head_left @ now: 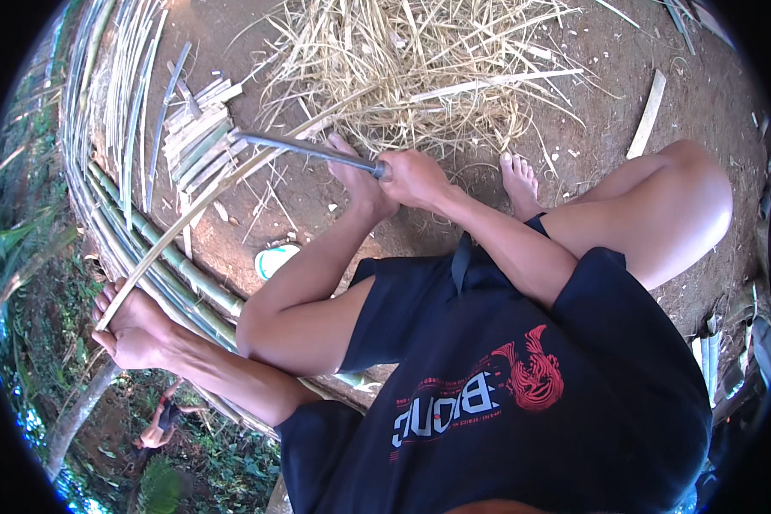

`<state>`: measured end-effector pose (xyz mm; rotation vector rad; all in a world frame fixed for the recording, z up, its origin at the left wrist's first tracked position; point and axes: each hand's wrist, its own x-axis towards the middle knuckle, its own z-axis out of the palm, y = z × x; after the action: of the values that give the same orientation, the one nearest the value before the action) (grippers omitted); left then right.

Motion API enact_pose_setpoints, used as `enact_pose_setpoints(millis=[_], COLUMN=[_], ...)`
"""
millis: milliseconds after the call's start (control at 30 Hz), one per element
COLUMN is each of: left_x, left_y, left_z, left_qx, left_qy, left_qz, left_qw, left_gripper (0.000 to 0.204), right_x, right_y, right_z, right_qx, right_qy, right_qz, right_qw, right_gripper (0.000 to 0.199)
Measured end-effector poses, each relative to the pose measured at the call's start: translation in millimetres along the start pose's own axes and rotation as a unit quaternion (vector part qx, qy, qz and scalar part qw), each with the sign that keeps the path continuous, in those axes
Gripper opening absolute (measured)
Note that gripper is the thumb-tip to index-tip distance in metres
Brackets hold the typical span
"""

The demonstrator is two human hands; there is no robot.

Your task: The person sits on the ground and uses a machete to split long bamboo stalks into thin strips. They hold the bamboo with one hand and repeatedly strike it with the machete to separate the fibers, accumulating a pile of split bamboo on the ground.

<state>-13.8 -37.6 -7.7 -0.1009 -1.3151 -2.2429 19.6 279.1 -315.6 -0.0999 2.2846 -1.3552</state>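
My left hand (137, 332), stretched out to the left past my knee, pinches the near end of a long, thin bamboo strip (184, 221). From there the strip slants up and away toward a heap of pale shavings (403, 68). Above my shin, my right hand (415, 178) is closed round the handle end of a long, narrow knife (304, 147), its fist hiding most of the handle. The dark blade points left, and its tip end crosses the strip; whether the edge touches it I cannot tell.
Short split bamboo pieces (199, 141) lie stacked beyond my bare foot. Long bamboo poles (218, 291) run along the left edge of the ground, beside green plants. A white and green object (276, 259) lies near my shin. Another person (158, 424) is lower left, among plants.
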Motion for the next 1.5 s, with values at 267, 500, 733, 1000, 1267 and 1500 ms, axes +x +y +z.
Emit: enact_pose_setpoints(millis=[267, 500, 733, 1000, 1267, 1500], left_x=[7, 3, -1, 8, 3, -9], left_y=[-1, 11, 7, -6, -10, 14], left_z=[-8, -9, -11, -8, -7, 9], left_qx=[0.004, 0.002, 0.022, 0.010, -0.037, 0.053], left_qy=[0.091, -0.016, 0.051, 0.042, -0.037, 0.070], left_qz=[0.008, -0.015, 0.012, -0.009, -0.047, 0.029], left_qw=[0.996, 1.000, 0.998, 0.999, 0.998, 0.996], left_gripper=[0.033, 0.018, 0.019, 0.023, 0.034, 0.035], right_x=[14, -13, 15, 7, -1, 13], right_y=[62, -19, 54, 74, 1, 45], right_z=[-17, 4, -13, 8, 2, 13], right_qx=[0.060, 0.050, 0.014, 0.003, 0.042, 0.023], right_qy=[-0.031, 0.005, -0.037, 0.059, 0.005, -0.004], right_qz=[0.305, -0.014, 0.249, 0.205, 0.042, 0.153], right_qw=[0.950, 0.999, 0.968, 0.977, 0.998, 0.988], right_gripper=[0.025, 0.017, 0.028, 0.020, 0.019, 0.020])
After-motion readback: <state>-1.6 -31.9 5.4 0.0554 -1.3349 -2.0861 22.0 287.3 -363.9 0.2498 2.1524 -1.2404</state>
